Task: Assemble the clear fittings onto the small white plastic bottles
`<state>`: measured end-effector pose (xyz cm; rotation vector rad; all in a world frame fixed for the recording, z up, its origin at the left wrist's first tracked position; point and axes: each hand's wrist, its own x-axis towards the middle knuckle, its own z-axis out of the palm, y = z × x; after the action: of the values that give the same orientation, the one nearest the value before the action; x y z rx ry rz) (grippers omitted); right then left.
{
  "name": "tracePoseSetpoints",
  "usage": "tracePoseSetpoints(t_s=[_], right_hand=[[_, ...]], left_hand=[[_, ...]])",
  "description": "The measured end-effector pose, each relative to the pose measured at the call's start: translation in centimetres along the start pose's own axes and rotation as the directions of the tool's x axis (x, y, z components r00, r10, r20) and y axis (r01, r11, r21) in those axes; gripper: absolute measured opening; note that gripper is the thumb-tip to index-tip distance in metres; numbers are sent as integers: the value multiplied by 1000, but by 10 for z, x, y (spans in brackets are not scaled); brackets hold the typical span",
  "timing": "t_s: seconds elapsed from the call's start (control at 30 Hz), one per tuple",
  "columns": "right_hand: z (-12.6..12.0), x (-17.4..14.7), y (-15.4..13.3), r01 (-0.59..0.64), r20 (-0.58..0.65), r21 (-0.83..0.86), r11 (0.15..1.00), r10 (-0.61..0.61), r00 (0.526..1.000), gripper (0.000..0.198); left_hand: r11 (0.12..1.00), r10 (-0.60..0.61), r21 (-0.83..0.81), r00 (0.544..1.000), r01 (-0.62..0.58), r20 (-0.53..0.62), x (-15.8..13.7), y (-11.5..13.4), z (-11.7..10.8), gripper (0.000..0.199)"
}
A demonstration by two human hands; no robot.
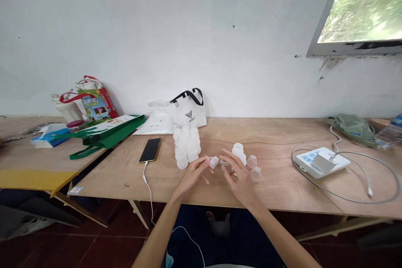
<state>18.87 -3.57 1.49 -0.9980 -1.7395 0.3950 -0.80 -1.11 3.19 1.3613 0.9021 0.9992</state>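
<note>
Your desk of bare plywood runs along a white wall, with a second desk at the left carrying a green bag and a red-handled bag. At the far edge of your desk a white tote leans on the wall; to the right lie a power strip with its looping cable and a green pouch. A phone lies left of a cluster of white bottles. Your left hand pinches a small clear cap at its fingertips, grip clamped on it, just above the desk near the middle. Your right hand hovers beside it, fingers spread apart, holding nothing, near a single bottle and two more caps.
</note>
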Motion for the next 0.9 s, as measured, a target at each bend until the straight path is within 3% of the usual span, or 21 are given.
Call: tracePoseSetpoints(t_s=[0.07,0.13,0.23,0.37,0.57,0.77,0.9], right_hand=[[-22,7,-5,88,-117,-141,986,-105,988,26],[-44,14,-6,78,-176,-287,955,-133,975,25],[-67,19,4,-29,-102,-521,853,-29,994,36],[-72,16,20,-49,65,-688,724,128,990,43],[-53,10,21,-97,220,-654,750,311,925,29],[-32,7,25,-60,256,-631,774,281,925,31],[-28,7,22,-75,304,-530,845,272,913,28]], left_hand=[[999,8,-38,1000,-9,-27,-2,6,-1,48],[997,-1,-79,1000,-1,-28,-4,9,-1,47],[989,-6,-148,1000,3,-23,-6,9,0,45],[984,11,-175,1000,-11,-4,-6,7,4,45],[991,21,-132,1000,-23,-20,-8,11,8,44],[997,-15,-80,999,11,-41,-6,7,10,49],[997,-23,-74,1000,23,-9,-7,9,12,48]])
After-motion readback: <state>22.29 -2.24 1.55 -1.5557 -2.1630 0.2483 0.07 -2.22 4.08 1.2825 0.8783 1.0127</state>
